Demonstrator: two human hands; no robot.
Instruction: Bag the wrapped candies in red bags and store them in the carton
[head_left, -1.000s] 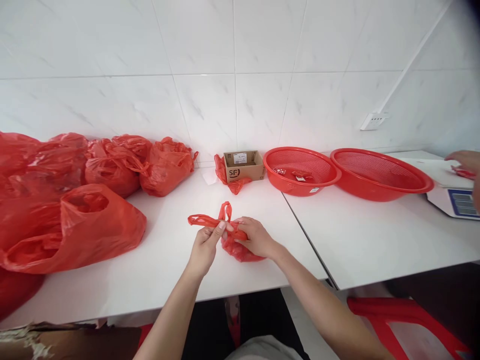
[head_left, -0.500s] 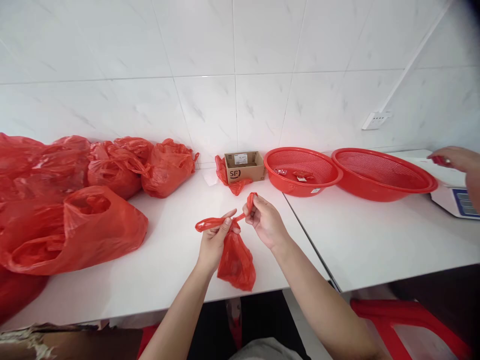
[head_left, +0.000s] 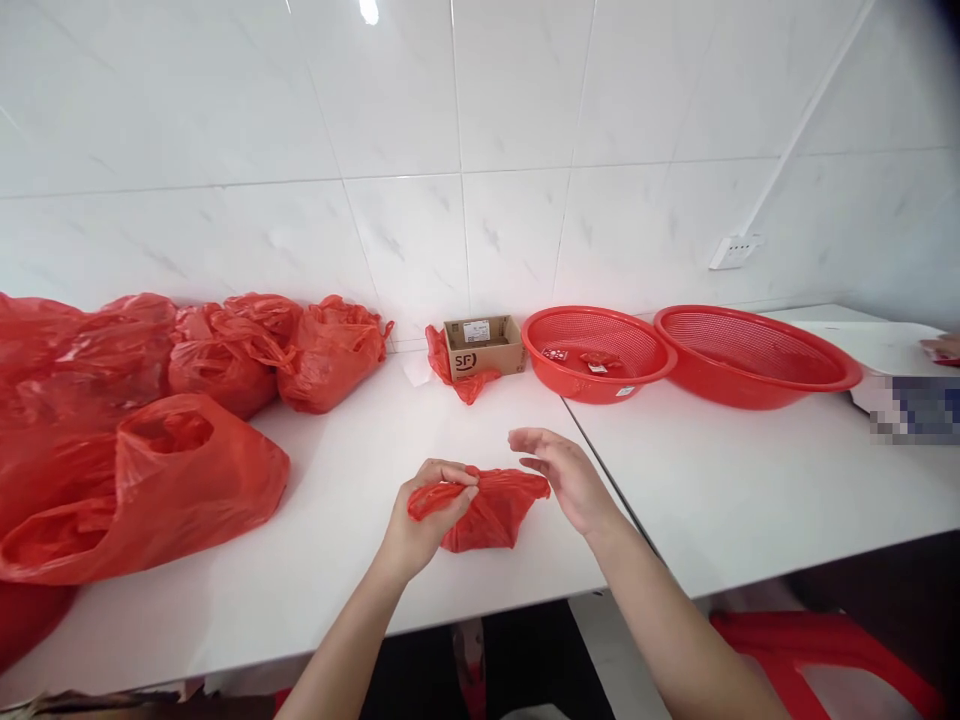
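A small red plastic bag [head_left: 491, 518] is pinched at its gathered top by my left hand [head_left: 433, 510], low over the white table near its front edge. One loop of the bag lies across the left fingers, and another part spreads out to the right. My right hand [head_left: 566, 478] is open beside the bag's right end, fingers apart and curved, holding nothing. What the bag contains cannot be made out.
Several filled red bags [head_left: 330, 355] and a larger open bag [head_left: 202, 465] crowd the left. Along the wall stand a small cardboard box [head_left: 487, 357], two red baskets [head_left: 600, 390] [head_left: 757, 395] and a scale [head_left: 870, 395], with another person's hand [head_left: 941, 348] above it.
My right hand has let go of the bag's handle and moved right, opening. The bag, which hung from my left hand, now sits lower and wider. The other person's hand drew back right.
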